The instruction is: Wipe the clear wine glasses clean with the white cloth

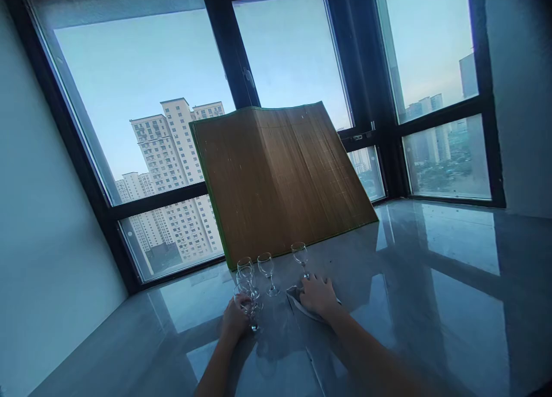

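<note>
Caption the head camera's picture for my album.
Left hand at stemmed glasses, right hand on grey cloth, beside city-view windows.

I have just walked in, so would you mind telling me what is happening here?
A person's left hand is at a stemmed glass, close to other glasses. The right hand rests on a cloth on the glossy surface, its fingers near the foot of a separate glass. Behind stands a large brown panel.
</note>
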Tool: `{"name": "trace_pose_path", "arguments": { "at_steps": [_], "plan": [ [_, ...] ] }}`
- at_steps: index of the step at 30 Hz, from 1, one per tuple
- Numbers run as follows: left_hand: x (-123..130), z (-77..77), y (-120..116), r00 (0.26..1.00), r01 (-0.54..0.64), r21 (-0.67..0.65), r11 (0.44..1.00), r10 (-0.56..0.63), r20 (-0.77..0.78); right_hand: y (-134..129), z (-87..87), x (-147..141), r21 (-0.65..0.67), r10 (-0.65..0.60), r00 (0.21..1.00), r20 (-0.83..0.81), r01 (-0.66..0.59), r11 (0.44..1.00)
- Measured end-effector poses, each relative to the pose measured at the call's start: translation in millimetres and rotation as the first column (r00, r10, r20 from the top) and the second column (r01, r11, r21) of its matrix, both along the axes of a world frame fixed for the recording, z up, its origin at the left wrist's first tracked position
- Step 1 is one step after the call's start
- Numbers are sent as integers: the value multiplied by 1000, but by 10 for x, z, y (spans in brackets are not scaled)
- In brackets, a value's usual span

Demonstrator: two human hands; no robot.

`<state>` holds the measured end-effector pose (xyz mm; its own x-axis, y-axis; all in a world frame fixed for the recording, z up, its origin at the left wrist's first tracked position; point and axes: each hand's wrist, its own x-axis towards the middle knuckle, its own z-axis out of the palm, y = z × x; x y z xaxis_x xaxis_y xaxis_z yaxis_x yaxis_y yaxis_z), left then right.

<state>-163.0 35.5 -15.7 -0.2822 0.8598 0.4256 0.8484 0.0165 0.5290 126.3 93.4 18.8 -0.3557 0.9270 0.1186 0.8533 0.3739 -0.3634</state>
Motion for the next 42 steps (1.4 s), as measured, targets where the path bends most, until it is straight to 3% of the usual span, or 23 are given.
{"name": "trace_pose_path", "arguments": {
  "at_steps": [16,26,33,42],
  "plan": [
    [48,32,-34,999,-12,-17,1000,13,29,-30,-8,-13,42,26,1000,-2,-25,999],
    [8,-8,-6,999,-9,-11,1000,9,48,-275,75,-93,-39,282,959,19,-281,959],
    [57,36,-24,998,-23,-7,1000,24,65,-401,139,-97,-27,360,933,25,-359,933],
    [59,27,-27,998,-11,1,1000,11,59,-433,83,-147,-7,448,894,-7,-448,894]
  ]
}}
